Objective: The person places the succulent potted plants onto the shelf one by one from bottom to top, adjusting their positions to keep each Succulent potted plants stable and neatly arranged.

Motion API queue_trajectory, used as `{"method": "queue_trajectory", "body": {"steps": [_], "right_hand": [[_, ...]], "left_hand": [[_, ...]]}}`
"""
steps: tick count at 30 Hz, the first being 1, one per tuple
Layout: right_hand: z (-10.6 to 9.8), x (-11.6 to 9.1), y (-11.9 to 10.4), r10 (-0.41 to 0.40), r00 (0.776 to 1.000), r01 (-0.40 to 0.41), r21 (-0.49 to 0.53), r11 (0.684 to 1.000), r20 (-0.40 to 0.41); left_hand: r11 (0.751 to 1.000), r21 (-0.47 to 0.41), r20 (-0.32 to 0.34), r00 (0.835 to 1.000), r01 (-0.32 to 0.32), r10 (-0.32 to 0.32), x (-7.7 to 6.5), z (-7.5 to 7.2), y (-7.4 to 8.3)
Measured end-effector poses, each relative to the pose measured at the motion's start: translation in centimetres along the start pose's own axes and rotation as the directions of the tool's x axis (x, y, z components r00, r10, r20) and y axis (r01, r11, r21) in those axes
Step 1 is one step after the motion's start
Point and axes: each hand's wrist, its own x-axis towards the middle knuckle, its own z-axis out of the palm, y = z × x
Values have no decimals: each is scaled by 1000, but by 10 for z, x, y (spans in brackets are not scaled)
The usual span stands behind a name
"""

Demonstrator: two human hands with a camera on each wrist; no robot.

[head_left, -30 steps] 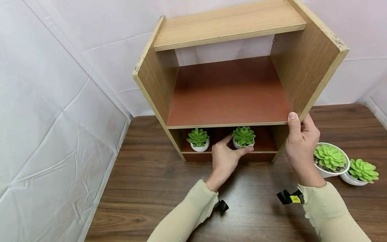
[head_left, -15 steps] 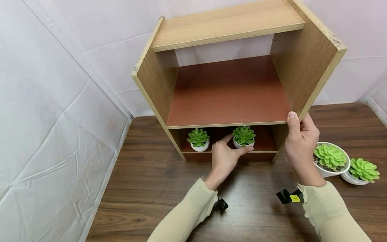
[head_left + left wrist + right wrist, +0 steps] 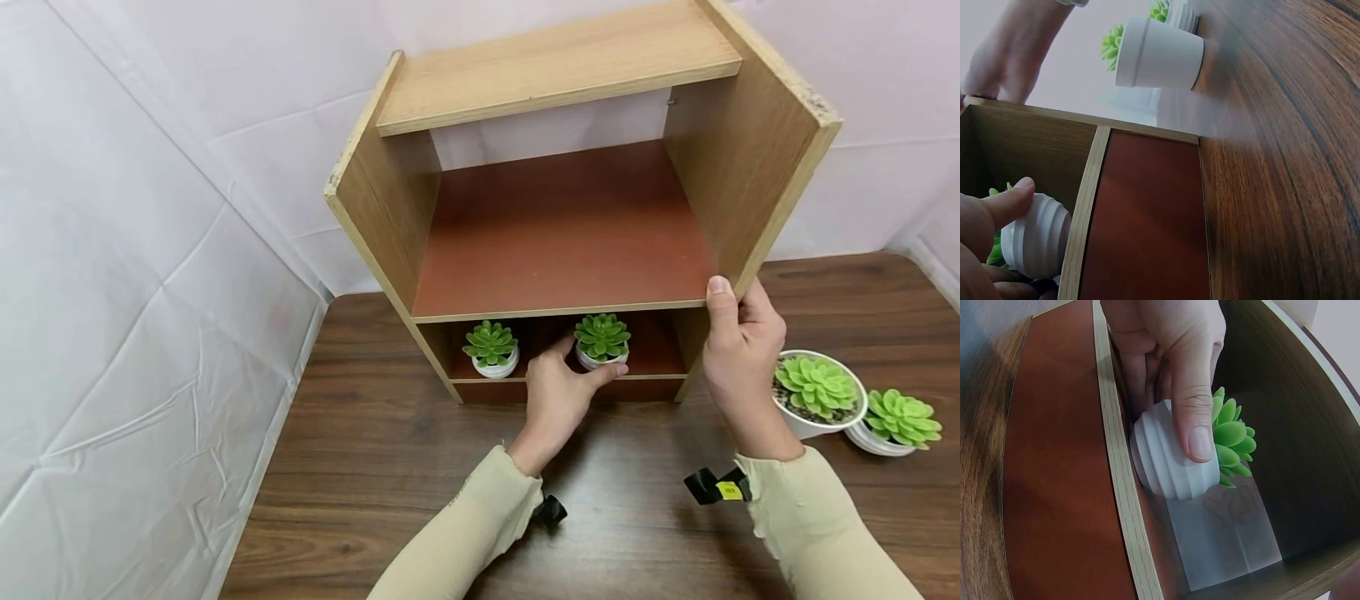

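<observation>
Gripping a white-potted succulent [image 3: 602, 337] in the lower compartment of a wooden cabinet [image 3: 566, 229], a person's left hand [image 3: 558, 390] stays curled as it was a second ago; work seems paused. A matching plant [image 3: 491, 347] sits at nine o'clock; the right hand [image 3: 744, 346] holds the cabinet's side at three; a larger plant [image 3: 819, 388] and smaller one [image 3: 903, 418] stand on the table [image 3: 360, 475] toward four.

Pale cream sleeves [image 3: 453, 529], rough-edged cuffs [image 3: 774, 479], black wrist cameras [image 3: 702, 486], yellow label [image 3: 729, 491] on the right one

Pot [image 3: 1159, 453] partly behind left hand [image 3: 1175, 372]
</observation>
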Motion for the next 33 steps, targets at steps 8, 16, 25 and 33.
{"method": "queue_trajectory", "body": {"steps": [8, 16, 25, 33], "right_hand": [[4, -1, -6, -11, 1000, 11, -6, 1000, 3], [5, -1, -7, -26, 1000, 26, -3, 1000, 10], [5, -2, -3, -17, 1000, 17, -6, 1000, -4], [2, -1, -2, 10, 1000, -10, -18, 1000, -16]], "left_hand": [[991, 92, -12, 995, -99, 101, -2, -4, -4], [974, 127, -20, 981, -190, 194, -8, -7, -6], [984, 141, -3, 994, -109, 111, -14, -14, -6], [985, 164, 22, 998, -57, 54, -20, -16, -6]]}}
